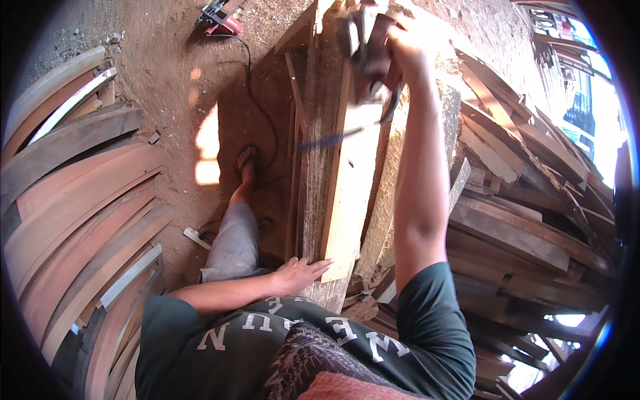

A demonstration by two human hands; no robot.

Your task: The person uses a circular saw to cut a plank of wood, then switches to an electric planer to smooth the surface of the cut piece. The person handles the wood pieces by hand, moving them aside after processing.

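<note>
A long pale board (350, 173) lies lengthwise on a rough wooden bench (316, 167) in front of me. My right hand (405, 50) is stretched out to the far end and grips an electric planer (369, 57), smeared by motion, over the board. From the planer a dark cord (333, 141) hangs across the board toward the left. My left hand (300, 275) rests at the board's near end, fingers extended, its fingertips touching the board's left edge. It holds nothing.
Curved planks (87, 180) are stacked along the left. A heap of timber offcuts (520, 240) fills the right side. On the dirt floor at the far left lies a red power tool (225, 25), its cord (250, 80) running near my bare foot (247, 157).
</note>
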